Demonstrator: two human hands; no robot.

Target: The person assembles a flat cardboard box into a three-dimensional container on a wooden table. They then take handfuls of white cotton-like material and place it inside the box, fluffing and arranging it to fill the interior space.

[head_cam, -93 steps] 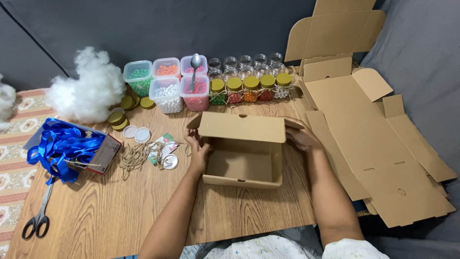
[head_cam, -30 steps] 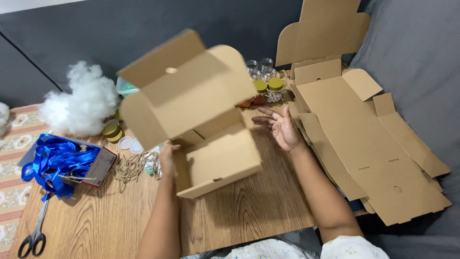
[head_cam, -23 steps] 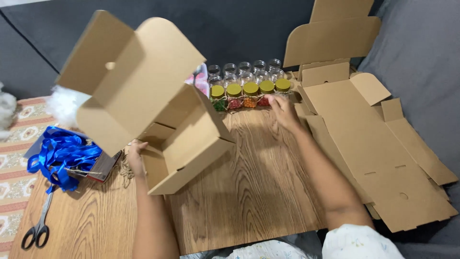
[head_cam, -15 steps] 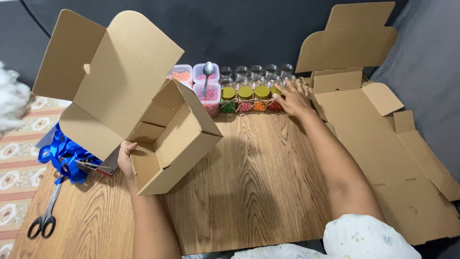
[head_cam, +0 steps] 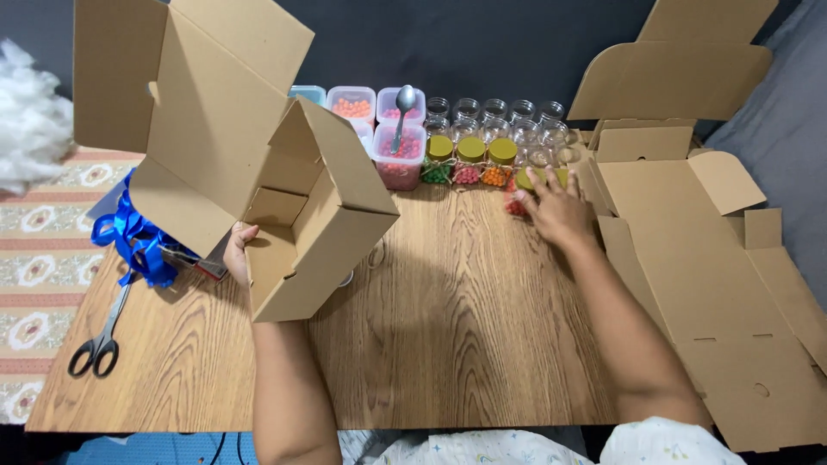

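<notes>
A: Why is the box [head_cam: 258, 172] tilted up at the table's [head_cam: 448, 344] left side?

B: The left hand [head_cam: 239, 251] grips its near wall, fingers closed around the edge, and holds it off the surface with the lid flaps standing open. Lifted so, it leaves the middle of the table bare, probably to free the way to the jars [head_cam: 469, 159] along the far edge.

A: And the right hand [head_cam: 556, 207]?

B: It lies palm down, fingers spread, over the jars at the right end of that row. It covers one or two; whether it grips any cannot be told.

A: What is hidden?

B: The box screens the left tubs [head_cam: 375, 108] and whatever lies beneath it. The hand blurs the jars under it. A spoon [head_cam: 402, 108] stands in one tub.

A: And at the edges?

B: Ribbon [head_cam: 129, 237] shows partly behind the box, scissors [head_cam: 102, 340] lie near the left edge, flat cartons [head_cam: 715, 250] overhang the right edge, and white stuffing [head_cam: 30, 129] is cut off at far left.
</notes>
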